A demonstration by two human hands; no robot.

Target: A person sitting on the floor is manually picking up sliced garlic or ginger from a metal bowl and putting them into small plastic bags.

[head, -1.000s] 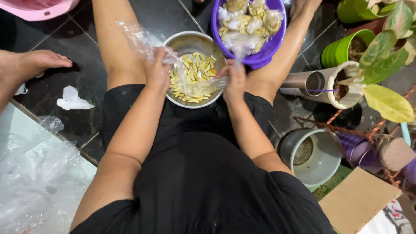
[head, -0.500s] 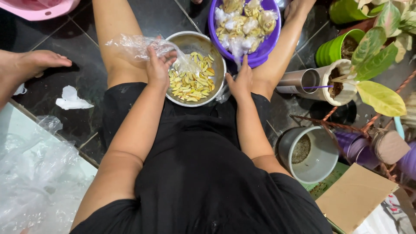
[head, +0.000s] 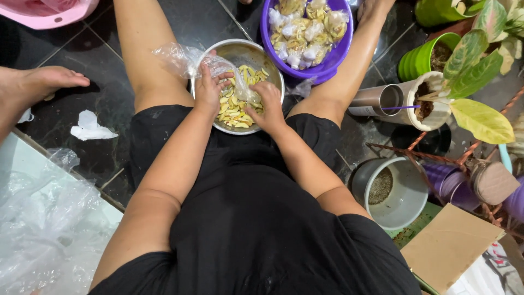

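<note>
Dark, glossy floor tiles (head: 109,104) fill the frame, and we sit on them with our legs spread around the work. At the far left of the frame lies a heap of crumpled clear plastic (head: 38,229); above it a scrap of white paper (head: 90,127) and another person's bare foot (head: 38,84) rest on the tiles, with a pink basin (head: 49,11) in the upper left corner.

Moving right, our left hand (head: 209,90) is closed on the top of a thin clear plastic bag (head: 185,59), pinching its film between thumb and fingers at the near left rim of a metal bowl (head: 267,68). The bowl stands between our thighs in the upper middle of the frame and holds a fair layer of pale yellow chips (head: 237,106). Our right hand (head: 268,104) is down in the bowl with fingers curled over the chips and the bag's lower edge; whether it has chips in its grip we cannot tell.

Just beyond, a purple bowl (head: 327,60) is heaped with small filled and tied packets (head: 305,27), so we judge a good many are done. With the metal bowl far from empty, plenty is left, and the bag in hand looks barely filled.

Farther right stand a metal cylinder (head: 374,101), green pots (head: 420,60), a leafy plant (head: 475,71), a grey pot (head: 404,191) and a sheet of cardboard (head: 450,243).
</note>
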